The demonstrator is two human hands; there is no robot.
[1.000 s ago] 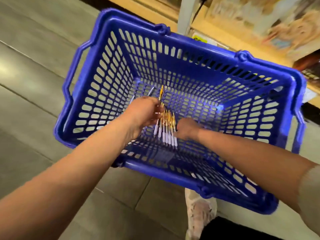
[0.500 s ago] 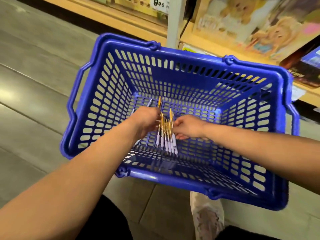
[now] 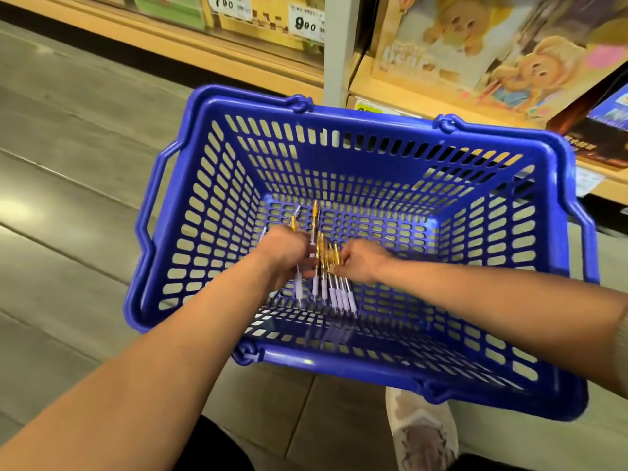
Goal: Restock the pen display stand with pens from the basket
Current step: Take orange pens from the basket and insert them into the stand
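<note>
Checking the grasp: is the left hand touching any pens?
Touching. Head view: the left hand is curled round pens that stick out above and below it, inside the basket.

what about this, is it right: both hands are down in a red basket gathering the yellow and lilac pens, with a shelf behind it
Not quite: the head view shows the basket is blue, not red. The left hand and right hand are down in it gathering the yellow and lilac pens, with a shelf behind it.

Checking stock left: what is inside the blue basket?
Pens with orange barrels and pale purple ends lie bunched on the basket floor. The left hand and right hand cover some, so their number is hidden.
</note>
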